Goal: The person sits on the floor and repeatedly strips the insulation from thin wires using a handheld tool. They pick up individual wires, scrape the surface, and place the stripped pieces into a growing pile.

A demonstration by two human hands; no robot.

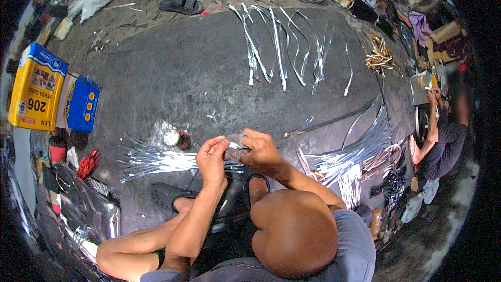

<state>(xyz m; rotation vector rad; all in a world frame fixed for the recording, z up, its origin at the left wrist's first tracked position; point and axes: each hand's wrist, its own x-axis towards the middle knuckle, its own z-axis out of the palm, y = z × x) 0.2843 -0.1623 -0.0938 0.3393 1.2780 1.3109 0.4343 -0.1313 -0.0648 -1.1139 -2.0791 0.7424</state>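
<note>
Head view: my left hand has thumb and fingertips pinched together on a small pale strip, and my right hand is curled closed on its other side; how firmly either grips, I cannot tell. The strip sits between the two, mostly hidden by fingers. With so little to hold, I judge it could slip if one hand pulled harder than the other.

Just left of my left hand stands a tin; a careless outward swing of that wrist might tip it onto the silver bundle beside it. That bundle runs behind my left hand, so a dragging wrist could scatter it. Right of my right forearm lies a fanned pile, which my elbow might snag. Laid strips lie well ahead, clear of both hands.
</note>
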